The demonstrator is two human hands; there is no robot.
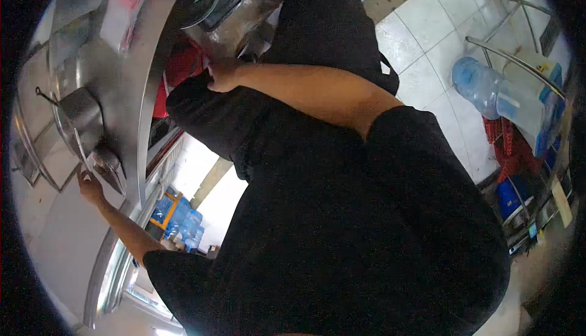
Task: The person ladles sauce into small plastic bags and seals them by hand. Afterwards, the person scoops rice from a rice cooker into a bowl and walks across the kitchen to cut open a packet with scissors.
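My left hand (91, 188) is at the lower end of the steel counter, its fingers closed by a thin upright metal edge or handle. What exactly they hold is too small to make out. Beside the fingers is a tilted steel container (108, 168), and past it stands a square steel container (82, 111) with a thin dark handle (46, 96) nearby. My right arm reaches across my body. My right hand (224, 74) rests on the black trousers (201, 107) at my bent knee, its fingers lying over the cloth and partly hidden.
The steel counter (137, 73) runs along the left, with pink-and-clear packs (129, 6) on it. Something red (183, 70) sits under its edge. Blue water bottles (180, 217) stand lower left. At right are a large water bottle (482, 88), a red crate (506, 146) and metal racks.
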